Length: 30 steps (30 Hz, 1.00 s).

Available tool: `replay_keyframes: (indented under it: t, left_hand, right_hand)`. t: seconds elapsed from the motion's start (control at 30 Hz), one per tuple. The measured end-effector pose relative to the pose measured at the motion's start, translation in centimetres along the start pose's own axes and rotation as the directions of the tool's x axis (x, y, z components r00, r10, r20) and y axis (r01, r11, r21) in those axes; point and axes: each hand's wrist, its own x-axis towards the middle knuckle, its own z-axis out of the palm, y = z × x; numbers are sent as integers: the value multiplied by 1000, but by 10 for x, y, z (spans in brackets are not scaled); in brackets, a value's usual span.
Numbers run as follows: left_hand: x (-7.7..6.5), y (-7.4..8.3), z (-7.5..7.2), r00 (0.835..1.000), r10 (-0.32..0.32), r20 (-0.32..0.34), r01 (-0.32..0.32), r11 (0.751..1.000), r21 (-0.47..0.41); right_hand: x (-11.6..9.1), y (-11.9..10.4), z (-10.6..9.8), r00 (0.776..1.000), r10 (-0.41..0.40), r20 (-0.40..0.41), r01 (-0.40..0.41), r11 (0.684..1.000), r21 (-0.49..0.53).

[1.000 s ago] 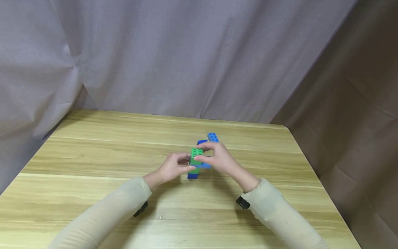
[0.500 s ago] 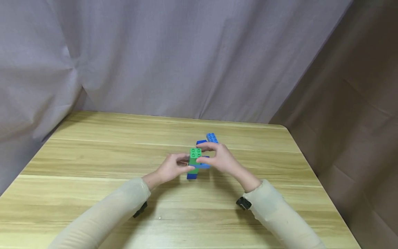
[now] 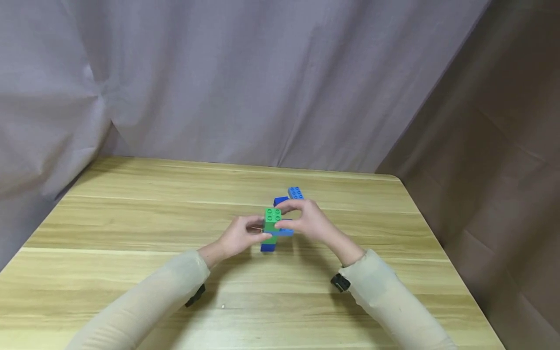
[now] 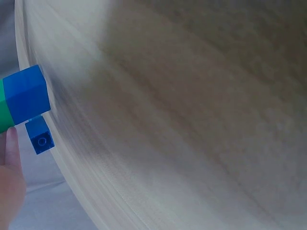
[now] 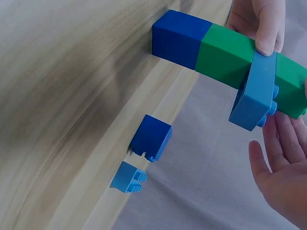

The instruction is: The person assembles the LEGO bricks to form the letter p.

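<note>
A stack of toy building bricks stands upright between the hands. From the bottom it runs dark blue brick, green brick, lighter blue brick and top green brick. The lighter blue brick juts out to the right, its studs bare there. My left hand grips the stack from the left, thumb on the lighter blue brick. My right hand pinches the top green brick, thumb at its front right edge and index finger at the back. The left wrist view shows only a little of the left hand.
Behind the stack lie a loose dark blue brick and a loose light blue brick with studs up. They sit on a wood-grain table. A grey curtain hangs along the back, with a brownish one at the right.
My right thumb has slid back toward the right edge of the top green brick, uncovering its studs and front. The left hand keeps its grip. The whole view has shifted slightly.
</note>
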Motion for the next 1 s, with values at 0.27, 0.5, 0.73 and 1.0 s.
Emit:
replay_keyframes:
  t: [0.27,0.5,0.73,1.0]
  left_hand:
    - [-1,0,1,999,-47,-14,47,999,8]
    - [-1,0,0,996,-88,-30,88,996,11]
    - [-1,1,-1,995,-91,-32,91,996,12]
    - [1,1,2,998,-69,-12,69,998,-2]
  right_hand:
    - [6,11,-10,998,9,61,-15,995,103]
    - [22,43,-19,964,224,-140,-196,962,193]
    - [42,69,-7,945,287,-158,-255,947,198]
    - [53,78,11,934,344,-96,-330,935,132]
